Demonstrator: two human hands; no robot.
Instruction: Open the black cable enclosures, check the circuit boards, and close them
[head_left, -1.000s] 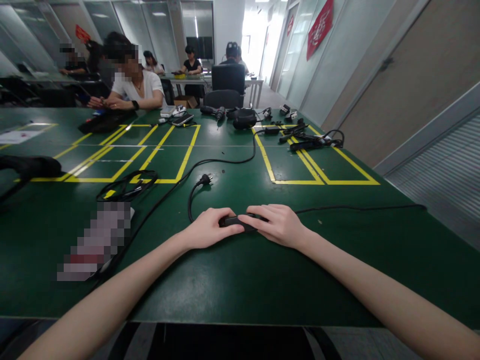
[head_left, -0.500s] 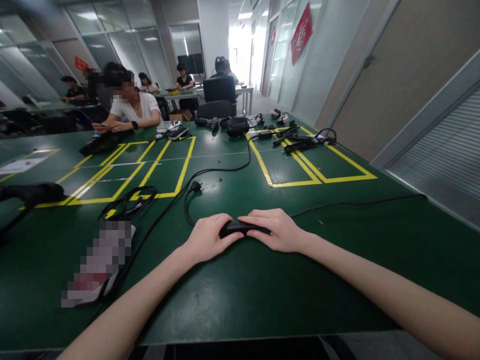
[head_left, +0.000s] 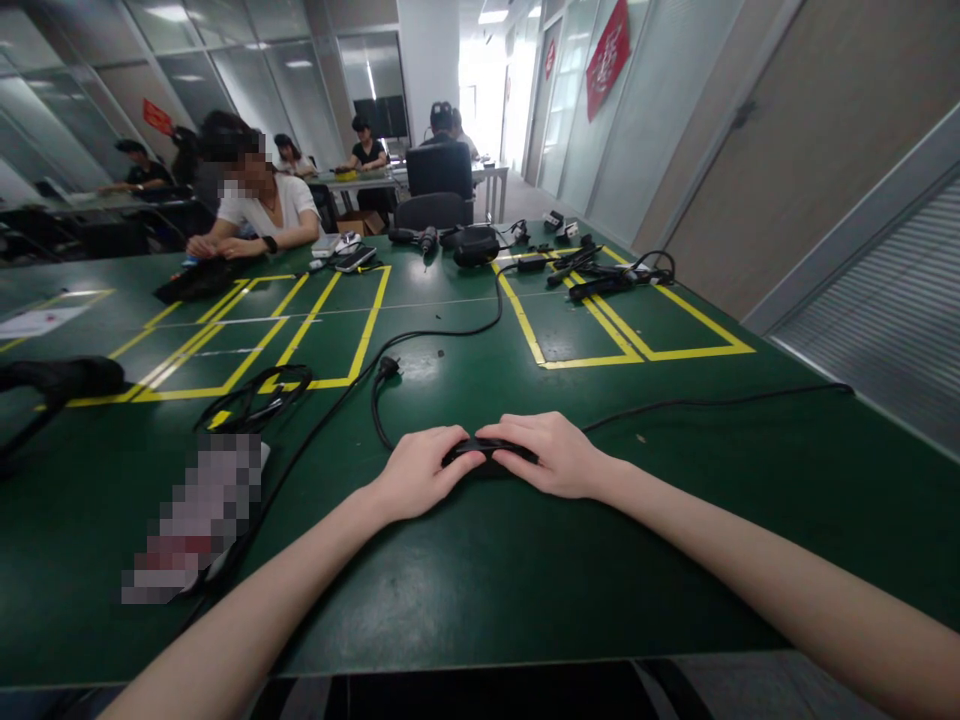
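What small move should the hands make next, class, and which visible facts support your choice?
Probably the left hand should let go and reach for the plug while the right hand steadies the black block. Both hands hold the block now, and the plug lies loose on the table, just beyond the left hand.

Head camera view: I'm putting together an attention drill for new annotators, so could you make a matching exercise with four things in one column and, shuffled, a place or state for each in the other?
Things
1. black device
2. power plug
3. looped cable
4. drill

Places and states
A. near the far edge of the green table
B. lying just beyond the left hand, prongs exposed
C. with a yellow patch at its near end
D. held between the left hand and the right hand

Pairs: 1-D, 2-B, 3-C, 4-A
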